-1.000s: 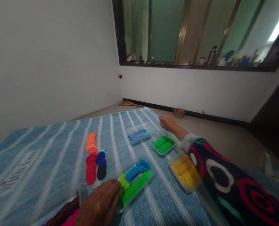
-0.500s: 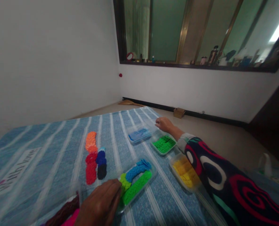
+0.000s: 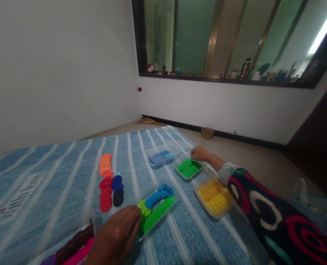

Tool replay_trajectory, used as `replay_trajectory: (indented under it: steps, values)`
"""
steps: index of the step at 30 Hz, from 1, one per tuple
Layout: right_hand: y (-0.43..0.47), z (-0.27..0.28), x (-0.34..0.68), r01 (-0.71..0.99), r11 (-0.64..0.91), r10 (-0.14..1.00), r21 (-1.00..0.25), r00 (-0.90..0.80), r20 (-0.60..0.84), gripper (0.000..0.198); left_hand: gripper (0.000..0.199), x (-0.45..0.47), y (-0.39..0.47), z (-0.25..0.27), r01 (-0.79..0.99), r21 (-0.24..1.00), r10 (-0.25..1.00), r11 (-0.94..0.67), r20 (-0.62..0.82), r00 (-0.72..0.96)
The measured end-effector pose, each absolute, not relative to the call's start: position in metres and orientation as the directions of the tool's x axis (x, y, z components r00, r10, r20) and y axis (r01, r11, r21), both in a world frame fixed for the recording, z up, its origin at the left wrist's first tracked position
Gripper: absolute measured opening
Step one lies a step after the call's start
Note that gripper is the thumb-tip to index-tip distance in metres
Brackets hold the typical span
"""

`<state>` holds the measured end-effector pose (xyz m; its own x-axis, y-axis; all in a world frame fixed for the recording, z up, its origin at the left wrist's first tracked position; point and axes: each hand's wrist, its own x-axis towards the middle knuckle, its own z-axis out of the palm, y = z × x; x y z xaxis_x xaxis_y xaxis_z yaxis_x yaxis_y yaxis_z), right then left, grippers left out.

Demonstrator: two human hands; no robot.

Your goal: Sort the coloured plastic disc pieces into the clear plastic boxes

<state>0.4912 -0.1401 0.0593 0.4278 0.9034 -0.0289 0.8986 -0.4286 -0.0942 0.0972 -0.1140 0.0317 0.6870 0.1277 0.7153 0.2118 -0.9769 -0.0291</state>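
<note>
Background of the scene. Upper right: a dark-framed window with greenish panes and a bright light strip. Along its sill, left to right — a red-rimmed disc, a small dark bottle, a small blue bottle, a pink cup, a tall brownish flask and a white vessel; objects farther right are blurred. Below the window: white wall, bearing a red knob-like spot near the corner, and black skirting. On the floor — a straw-coloured broom-like object and an open cardboard box, both beside the skirting.
</note>
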Motion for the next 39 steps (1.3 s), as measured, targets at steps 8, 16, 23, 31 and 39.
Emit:
replay_trajectory:
  steps: [8, 16, 23, 31, 39]
  values:
    - [-0.135, 0.050, 0.486, 0.895, -0.443, 0.895, -0.050, 0.438, -0.083, 0.037, 0.018, 0.099, -0.114, 0.031, 0.214, -0.001, 0.155, -0.977, 0.688, 0.709]
    - [-0.131, 0.051, 0.480, 0.893, -0.450, 0.887, -0.013, 0.446, -0.117, 0.035, 0.018, 0.098, -0.114, 0.031, 0.220, -0.028, 0.139, -0.975, 0.695, 0.706]
    - [-0.128, 0.048, 0.479, 0.901, -0.434, 0.899, -0.012, 0.431, -0.080, 0.033, 0.017, 0.098, -0.116, 0.033, 0.232, -0.055, 0.130, -0.971, 0.696, 0.707]
    - [-0.126, 0.046, 0.486, 0.910, -0.413, 0.910, -0.026, 0.412, -0.047, 0.032, 0.018, 0.099, -0.116, 0.034, 0.223, -0.009, 0.156, -0.975, 0.688, 0.708]
    - [-0.128, 0.048, 0.482, 0.909, -0.418, 0.907, -0.006, 0.416, -0.068, 0.032, 0.019, 0.098, -0.117, 0.034, 0.241, 0.041, 0.206, -0.970, 0.667, 0.716]
